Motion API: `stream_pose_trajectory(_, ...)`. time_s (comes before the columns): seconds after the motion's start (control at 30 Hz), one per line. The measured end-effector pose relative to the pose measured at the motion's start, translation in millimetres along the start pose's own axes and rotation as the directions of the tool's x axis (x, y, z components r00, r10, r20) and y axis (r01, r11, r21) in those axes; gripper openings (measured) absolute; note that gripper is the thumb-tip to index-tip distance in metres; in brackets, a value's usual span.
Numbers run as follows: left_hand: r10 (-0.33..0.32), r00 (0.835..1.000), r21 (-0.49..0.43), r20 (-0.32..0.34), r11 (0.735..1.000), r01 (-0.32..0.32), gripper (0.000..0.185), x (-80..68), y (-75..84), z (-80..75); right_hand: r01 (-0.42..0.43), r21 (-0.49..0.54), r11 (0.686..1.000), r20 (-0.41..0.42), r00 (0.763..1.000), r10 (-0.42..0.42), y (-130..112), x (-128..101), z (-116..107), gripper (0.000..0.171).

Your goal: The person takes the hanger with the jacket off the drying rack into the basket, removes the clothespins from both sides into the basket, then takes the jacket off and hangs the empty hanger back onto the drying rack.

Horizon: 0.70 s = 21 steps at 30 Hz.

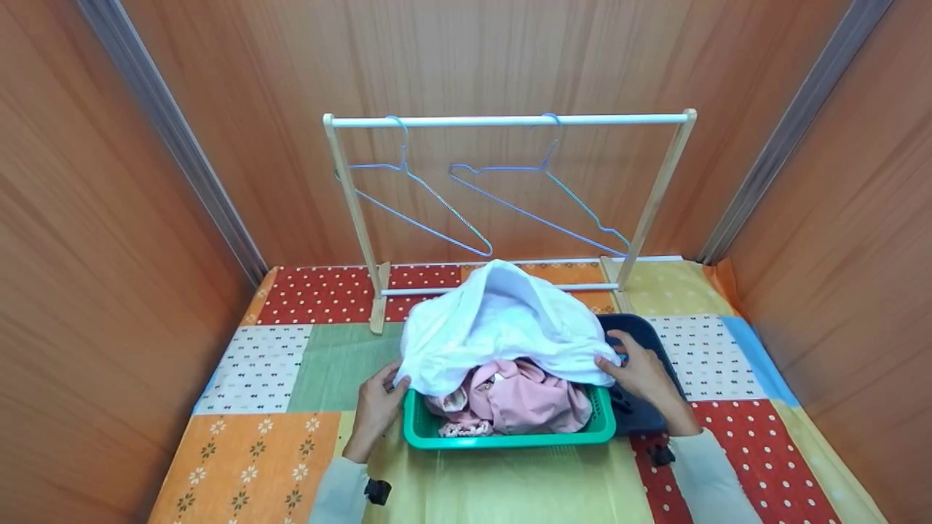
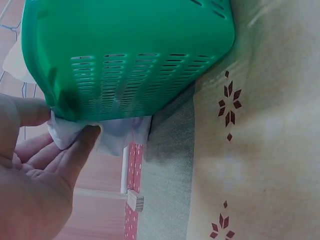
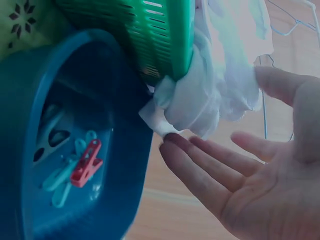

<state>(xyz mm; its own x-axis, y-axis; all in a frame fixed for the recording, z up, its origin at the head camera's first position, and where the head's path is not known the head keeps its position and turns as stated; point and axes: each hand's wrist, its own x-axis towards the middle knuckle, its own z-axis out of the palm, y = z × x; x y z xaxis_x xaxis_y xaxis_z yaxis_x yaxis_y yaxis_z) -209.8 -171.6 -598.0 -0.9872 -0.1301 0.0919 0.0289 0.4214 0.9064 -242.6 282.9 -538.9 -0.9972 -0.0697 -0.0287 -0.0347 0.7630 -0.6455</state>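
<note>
Lifting the white garment (image 1: 502,320) from the green basket (image 1: 510,437) looks underway: left hand (image 1: 378,404) pinches its edge, right hand (image 1: 641,371) lies open-fingered against it and must close.

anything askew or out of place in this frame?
Mildly. Both wire hangers hang tilted on the rack, and the white garment spills over both ends of the green basket. Nothing looks damaged.

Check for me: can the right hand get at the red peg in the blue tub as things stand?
Probably yes. The right hand is open beside the blue tub, and the red peg lies uncovered inside; only the white cloth hangs near the fingers.
</note>
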Motion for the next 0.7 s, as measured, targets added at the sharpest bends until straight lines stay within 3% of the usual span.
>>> stream_pose_trajectory(0.1, 0.005, 1.0, 0.002, -0.031, 1.0, -0.005, 0.033, -0.2, 1.3, -1.4, 0.013, -0.019, 1.0, -0.013, 1.0, -0.014, 0.3, -0.7, 1.6, 0.053)
stream_pose_trajectory(0.27, -0.003, 0.993, 0.0, -0.119, 1.0, 0.003, 0.024, -0.9, 7.6, -2.4, 0.023, -0.006, 1.0, -0.107, 0.994, -0.024, -2.7, -0.5, 1.8, 0.035)
stream_pose_trajectory(0.4, 0.047, 0.983, -0.01, -0.179, 0.999, -0.05, 0.02, -1.7, 17.5, -0.8, 0.065, 0.044, 0.997, -0.218, 0.975, -0.054, -10.1, -1.1, 1.2, 0.025)
stream_pose_trajectory(0.53, 0.106, 0.979, -0.028, -0.172, 0.993, -0.113, 0.019, -5.6, 31.9, 0.8, 0.118, 0.049, 0.992, -0.313, 0.945, -0.097, -20.7, -4.5, 1.5, 0.019)
stream_pose_trajectory(0.7, 0.198, 0.971, 0.003, -0.132, 0.98, -0.2, 0.019, -14.2, 49.0, 5.5, 0.161, 0.091, 0.983, -0.322, 0.939, -0.124, -32.7, -12.9, 4.8, 0.018)
